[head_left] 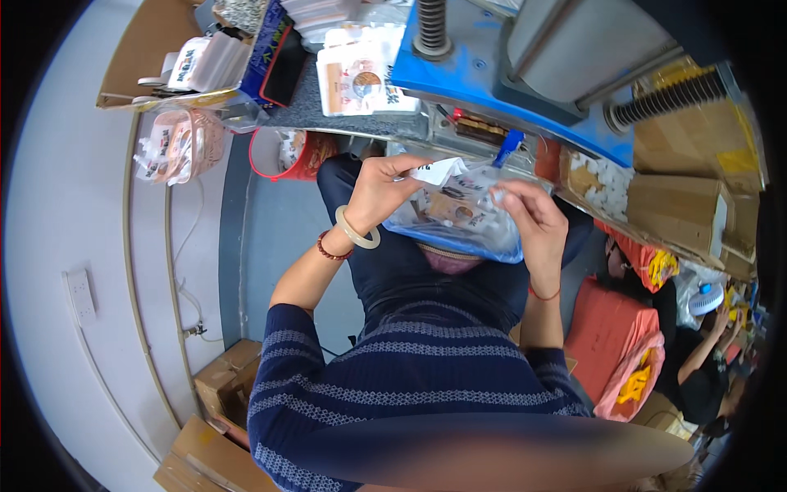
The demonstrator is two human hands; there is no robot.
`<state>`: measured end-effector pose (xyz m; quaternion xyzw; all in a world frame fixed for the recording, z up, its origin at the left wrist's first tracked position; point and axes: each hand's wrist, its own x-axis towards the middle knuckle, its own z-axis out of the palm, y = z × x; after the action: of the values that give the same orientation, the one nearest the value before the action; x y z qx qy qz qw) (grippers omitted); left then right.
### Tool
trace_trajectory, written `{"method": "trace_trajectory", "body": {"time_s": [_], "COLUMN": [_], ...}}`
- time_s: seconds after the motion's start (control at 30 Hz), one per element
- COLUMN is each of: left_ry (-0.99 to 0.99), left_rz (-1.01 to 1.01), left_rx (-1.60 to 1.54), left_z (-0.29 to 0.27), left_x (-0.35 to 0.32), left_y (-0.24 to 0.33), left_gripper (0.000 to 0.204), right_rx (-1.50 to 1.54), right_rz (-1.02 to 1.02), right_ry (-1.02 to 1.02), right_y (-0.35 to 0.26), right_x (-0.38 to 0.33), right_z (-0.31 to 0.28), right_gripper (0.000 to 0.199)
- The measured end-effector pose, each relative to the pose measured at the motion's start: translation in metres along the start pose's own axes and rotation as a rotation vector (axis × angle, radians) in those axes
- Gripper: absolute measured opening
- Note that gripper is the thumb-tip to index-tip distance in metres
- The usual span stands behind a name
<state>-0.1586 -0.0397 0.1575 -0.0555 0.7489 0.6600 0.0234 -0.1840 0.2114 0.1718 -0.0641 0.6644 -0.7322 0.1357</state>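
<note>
My left hand (379, 195), with a pale bangle and a dark red bead bracelet at its wrist, pinches a white printed piece of packaging (441, 172) between thumb and fingers. To its right, my right hand (537, 220) is closed in a pinch. A small pale bit shows at those fingertips, too small to make out. Both hands are over a blue-rimmed tub (500, 252) resting on my lap. Printed clear packets (455, 211) lie inside it, partly hidden by the hands.
Ahead is a blue press (467, 70) with springs and a grey column. Stacked printed packets (361, 78) lie left of it on the grey bench. A red bucket (270, 168) stands below. Cardboard boxes (672, 213) and red sacks (602, 328) are at right, where another person works.
</note>
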Motion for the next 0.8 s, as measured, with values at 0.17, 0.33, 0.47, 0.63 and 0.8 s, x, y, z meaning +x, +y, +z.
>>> {"method": "trace_trajectory", "body": {"time_s": [0.17, 0.33, 0.47, 0.63, 0.8], "left_ry": [-0.093, -0.25, -0.363, -0.241, -0.27], "left_rz": [0.009, -0.094, -0.288, -0.195, -0.202], "left_rx": [-0.103, -0.155, -0.198, -0.242, -0.137], "left_z": [0.018, 0.019, 0.017, 0.03, 0.032], "left_x": [-0.001, 0.006, 0.009, 0.014, 0.018], "left_y": [0.004, 0.003, -0.019, -0.014, -0.01], "left_gripper": [0.025, 0.018, 0.019, 0.021, 0.022], "right_rx": [-0.397, -0.784, -0.62, -0.272, -0.418], "right_rz": [-0.526, -0.461, -0.255, -0.23, -0.291], "right_ry": [-0.022, -0.143, -0.143, 0.116, 0.049], "right_y": [-0.043, -0.054, -0.04, -0.014, -0.015], "right_x": [0.019, 0.032, 0.033, 0.042, 0.045], "right_z": [0.029, 0.014, 0.011, 0.001, 0.002], "right_gripper": [0.016, 0.012, 0.015, 0.016, 0.015]}}
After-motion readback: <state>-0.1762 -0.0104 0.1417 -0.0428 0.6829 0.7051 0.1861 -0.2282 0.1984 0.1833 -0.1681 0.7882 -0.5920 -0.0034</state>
